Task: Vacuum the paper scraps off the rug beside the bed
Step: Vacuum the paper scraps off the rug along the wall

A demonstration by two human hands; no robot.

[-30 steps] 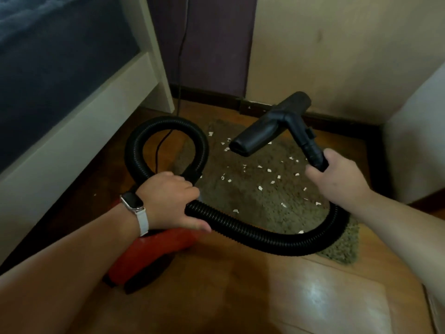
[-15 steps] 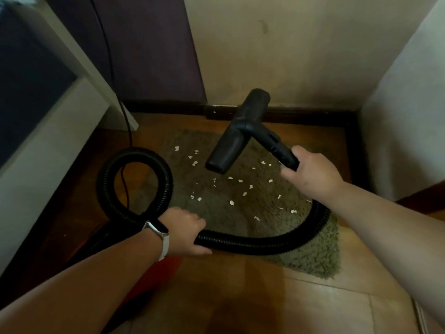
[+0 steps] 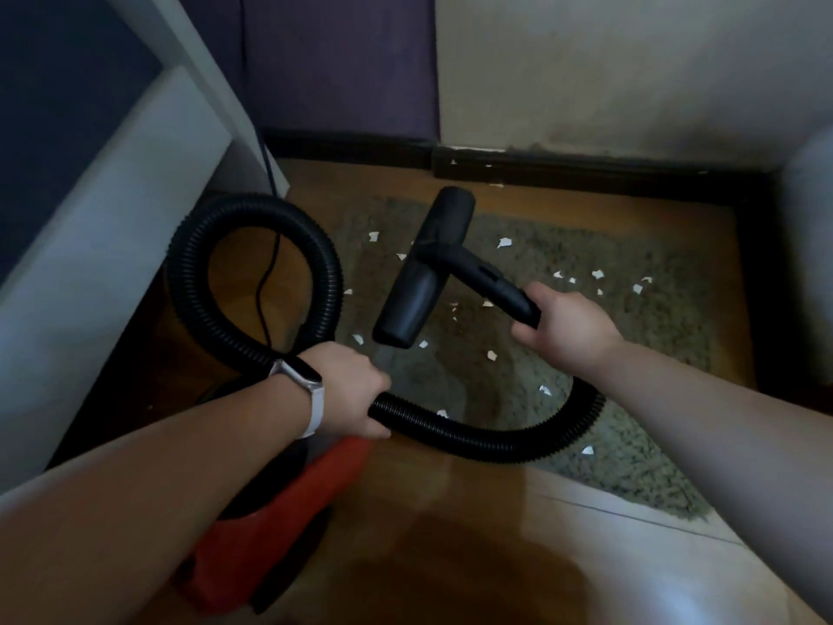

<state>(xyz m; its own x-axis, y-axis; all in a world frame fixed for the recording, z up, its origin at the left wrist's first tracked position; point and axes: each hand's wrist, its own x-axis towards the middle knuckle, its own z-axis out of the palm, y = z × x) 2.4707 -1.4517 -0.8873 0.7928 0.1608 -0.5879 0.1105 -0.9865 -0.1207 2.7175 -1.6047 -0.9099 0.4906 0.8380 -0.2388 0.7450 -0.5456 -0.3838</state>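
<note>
Ahead of and between both hands, nozzle head (image 3: 426, 268) apparently clear of rug (image 3: 631, 354), long axis near-to-far; right hand (image 3: 568, 329) wrapped round nozzle tube (image 3: 491, 284), nearer to paper scraps (image 3: 505, 242) strewn beneath and rightward; left hand (image 3: 351, 390) clasping hose (image 3: 487, 437).

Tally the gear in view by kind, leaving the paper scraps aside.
Hands: 2 (left hand grips the hose, right hand grips the nozzle's tube)
hose: 1
nozzle: 1
vacuum body, red: 1
rug: 1
Total: 6
</note>
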